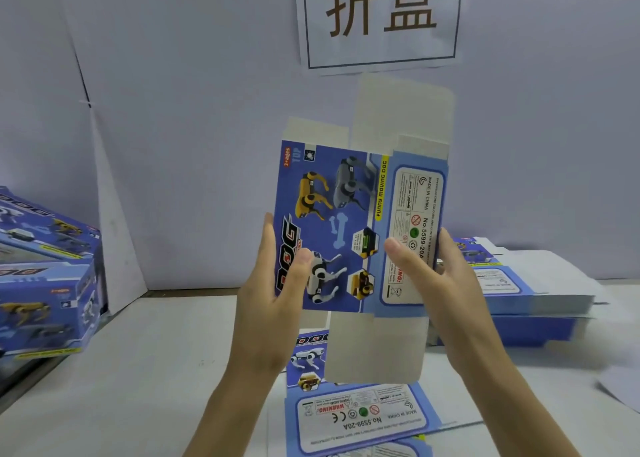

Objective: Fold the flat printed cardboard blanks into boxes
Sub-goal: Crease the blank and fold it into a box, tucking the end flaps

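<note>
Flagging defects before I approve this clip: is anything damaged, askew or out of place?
No damage shows. The blank looks intact between the left hand and right hand. Only the finished boxes at left are piled crookedly.

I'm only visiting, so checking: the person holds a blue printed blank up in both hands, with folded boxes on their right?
Not quite: the head view shows the folded boxes on their left. The blank is indeed held up by the left hand and right hand.

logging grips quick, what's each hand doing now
Left hand: grips the blank at its left edge, thumb on the front.
Right hand: grips the blank at its right edge, thumb on the front.
</note>
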